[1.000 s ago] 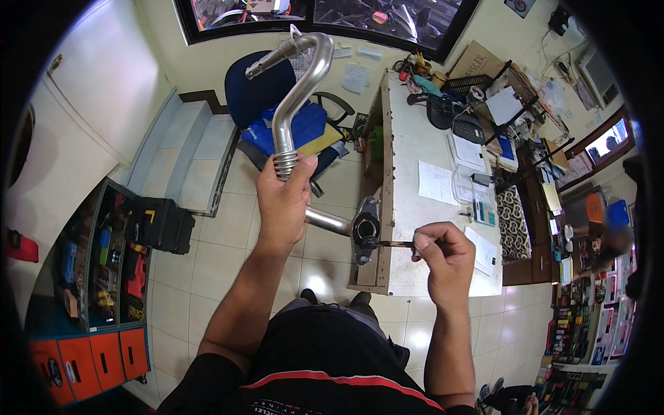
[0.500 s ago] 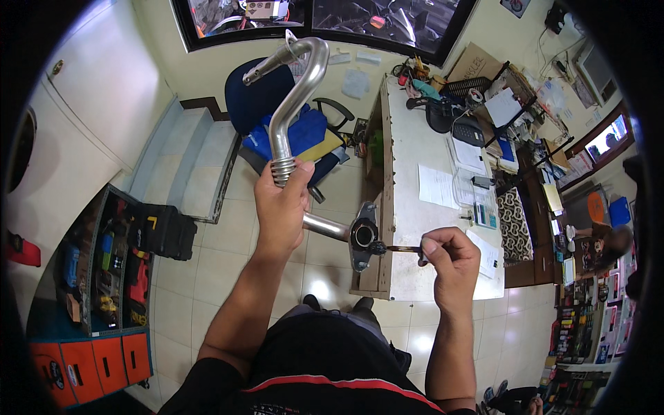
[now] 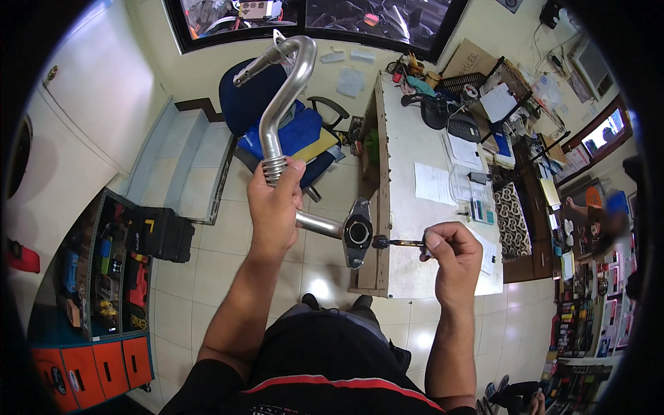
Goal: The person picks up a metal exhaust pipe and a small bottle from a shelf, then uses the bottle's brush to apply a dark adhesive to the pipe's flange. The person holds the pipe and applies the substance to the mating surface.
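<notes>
My left hand (image 3: pixel 272 211) is wrapped round a bent, shiny metal exhaust pipe (image 3: pixel 289 90), just below its ribbed bellows section (image 3: pixel 274 168). The long curved part rises above the hand. The shorter straight arm runs right to a grey flange (image 3: pixel 353 257) with a round opening and a dark ring inside. Between thumb and fingers, my right hand (image 3: pixel 455 259) pinches the end of a small thin-handled brush (image 3: pixel 404 243). Its dark, wet-looking tip points left, a little to the right of the flange and apart from it.
A white-topped desk (image 3: pixel 404 173) with papers, a phone and a calculator stands to the right. Beyond the pipe is a blue office chair (image 3: pixel 238 104) with folded cloth. A black toolbox (image 3: pixel 166 234) and tool shelf (image 3: pixel 104 270) are at left. Another person's legs (image 3: pixel 515 398) show lower right.
The brush tip has come away from the flange's right side, leaving a small gap. The pipe has shifted slightly left, and its flange has turned a little.
</notes>
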Tool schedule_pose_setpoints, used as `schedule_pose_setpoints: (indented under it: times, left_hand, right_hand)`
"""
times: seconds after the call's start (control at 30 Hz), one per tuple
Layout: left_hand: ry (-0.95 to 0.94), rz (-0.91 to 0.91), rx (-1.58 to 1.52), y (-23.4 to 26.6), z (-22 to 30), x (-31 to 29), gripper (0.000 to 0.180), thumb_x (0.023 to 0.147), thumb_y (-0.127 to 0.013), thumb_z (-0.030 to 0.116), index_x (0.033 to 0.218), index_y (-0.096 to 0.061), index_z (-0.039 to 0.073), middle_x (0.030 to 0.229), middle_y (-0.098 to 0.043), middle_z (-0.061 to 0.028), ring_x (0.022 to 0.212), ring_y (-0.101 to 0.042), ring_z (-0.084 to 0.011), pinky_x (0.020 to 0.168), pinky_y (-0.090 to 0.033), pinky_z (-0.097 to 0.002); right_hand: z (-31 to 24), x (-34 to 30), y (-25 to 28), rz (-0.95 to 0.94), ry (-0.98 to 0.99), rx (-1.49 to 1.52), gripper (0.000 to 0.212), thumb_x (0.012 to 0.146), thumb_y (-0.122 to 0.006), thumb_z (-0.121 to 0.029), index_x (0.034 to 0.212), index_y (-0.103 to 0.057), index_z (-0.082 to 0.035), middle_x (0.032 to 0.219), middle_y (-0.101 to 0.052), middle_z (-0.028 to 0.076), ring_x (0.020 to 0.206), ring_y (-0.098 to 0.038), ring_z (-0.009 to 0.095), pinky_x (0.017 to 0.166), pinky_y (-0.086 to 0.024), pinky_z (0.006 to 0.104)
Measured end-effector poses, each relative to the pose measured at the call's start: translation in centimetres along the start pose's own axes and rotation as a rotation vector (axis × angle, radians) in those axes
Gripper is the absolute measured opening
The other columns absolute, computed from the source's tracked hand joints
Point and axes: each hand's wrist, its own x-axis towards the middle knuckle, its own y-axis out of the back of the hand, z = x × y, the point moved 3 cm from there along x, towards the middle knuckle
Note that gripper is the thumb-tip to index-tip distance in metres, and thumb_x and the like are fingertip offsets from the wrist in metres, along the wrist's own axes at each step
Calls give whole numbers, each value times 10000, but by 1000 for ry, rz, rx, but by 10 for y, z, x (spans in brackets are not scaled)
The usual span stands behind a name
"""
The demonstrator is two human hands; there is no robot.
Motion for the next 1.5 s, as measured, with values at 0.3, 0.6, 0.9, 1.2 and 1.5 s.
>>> schedule_pose_setpoints:
  times: [0.3,0.6,0.9,1.2,1.5]
  left_hand:
    - [-4,-17,-5,-1,0,0,175,949,-770,95,1017,-611,65,714,-549,29,511,-457,-37,449,-371,-217]
    - [5,-9,-6,1,2,-1,183,950,-769,92,1026,-605,62,709,-542,31,512,-450,-36,453,-373,-221]
    - [9,-11,-21,2,2,-1,188,950,-771,92,1029,-602,70,713,-538,33,518,-445,-35,457,-368,-222]
    - [21,-6,-18,2,4,-4,181,946,-773,96,1010,-604,84,717,-540,35,519,-441,-34,456,-370,-217]
    - [33,-19,-16,-4,2,-9,177,953,-765,89,1011,-598,88,698,-528,44,523,-443,-29,449,-360,-218]
  right_hand:
    - [0,2,-3,-6,2,-34,103,953,-741,-72,975,-709,24,814,-689,32,703,-613,85,660,-511,242]
    - [-2,4,-4,-9,12,-28,109,952,-748,-76,973,-707,24,805,-684,35,708,-611,90,665,-513,249]
    - [0,7,-4,-24,-4,-48,88,954,-735,-56,976,-707,25,827,-692,38,717,-620,93,671,-526,260]
    - [-6,5,-8,-85,20,-4,126,958,-745,-86,984,-701,29,819,-689,40,709,-609,91,663,-519,251]
    - [-11,6,-21,-22,92,18,127,963,-759,-85,1001,-705,24,845,-692,37,738,-622,90,680,-517,245]
